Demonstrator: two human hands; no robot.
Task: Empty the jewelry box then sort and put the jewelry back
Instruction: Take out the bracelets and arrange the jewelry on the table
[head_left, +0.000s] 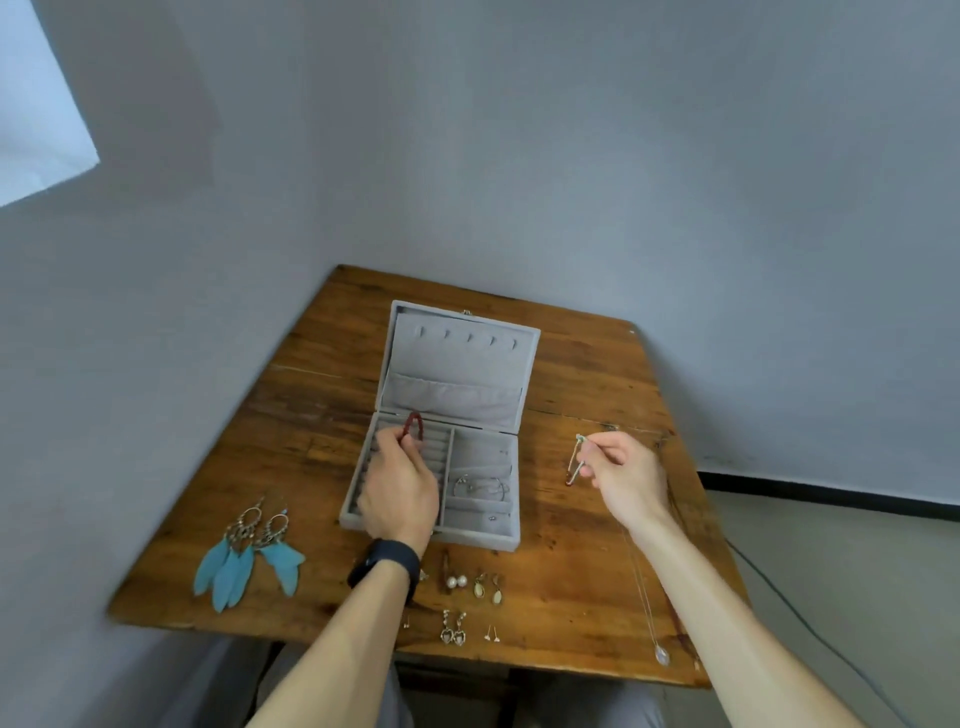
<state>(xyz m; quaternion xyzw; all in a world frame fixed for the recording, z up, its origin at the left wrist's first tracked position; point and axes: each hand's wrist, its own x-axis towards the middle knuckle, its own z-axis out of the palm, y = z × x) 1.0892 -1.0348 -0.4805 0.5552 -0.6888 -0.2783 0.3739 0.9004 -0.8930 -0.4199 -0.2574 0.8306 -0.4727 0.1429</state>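
Observation:
A grey jewelry box (511, 540) lies open on the wooden table (582, 561), its lid tilted back. My left hand (400, 493) hovers over the box's ring rows and pinches a dark red bracelet (414, 425). To the right of the box, my right hand (626, 475) pinches a thin beaded bracelet (575, 461) above the table. Silver bangles (480, 487) and a small stud (492, 517) lie in the box's right compartments.
Two blue feather earrings (249, 558) lie at the front left. Pearl, oval and heart earrings (470, 603) sit in pairs in front of the box. A thin pendant necklace (652, 618) runs along the table's right front. A wall stands close behind the table.

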